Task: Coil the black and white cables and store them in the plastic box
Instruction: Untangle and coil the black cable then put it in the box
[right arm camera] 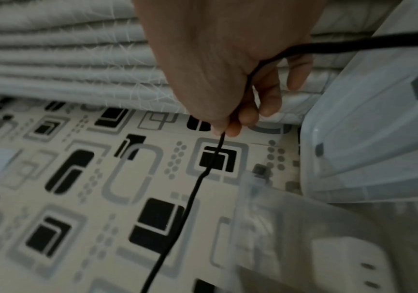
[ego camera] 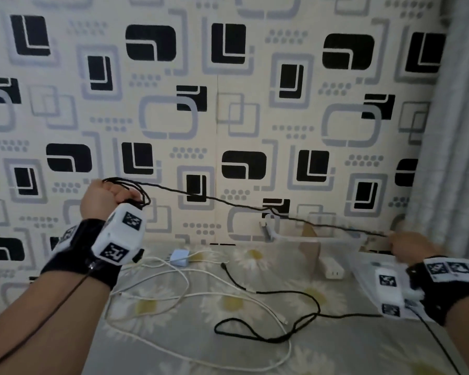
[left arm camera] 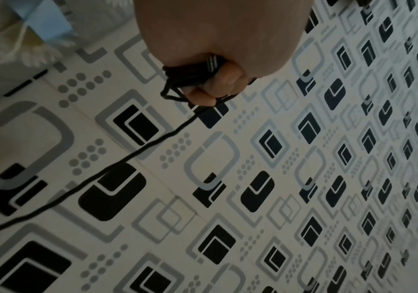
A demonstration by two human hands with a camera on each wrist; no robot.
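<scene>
Black cable (ego camera: 228,203) stretches sideways, taut, between left grip (ego camera: 111,197) and right grip (ego camera: 409,246), both clamping it.

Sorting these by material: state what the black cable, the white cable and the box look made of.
Black cable: matte and limp, possibly braided or rubber-coated; unclear.
White cable: smooth and slightly glossy, likely plastic sheath.
Box: translucent, stiff-walled plastic; wallpaper shows through it.

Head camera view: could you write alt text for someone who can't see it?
A left hand grips loops of black cable, stretched taut to the right hand that pinches it. White cable lies loose on floral bedding beside a clear plastic box.
</scene>
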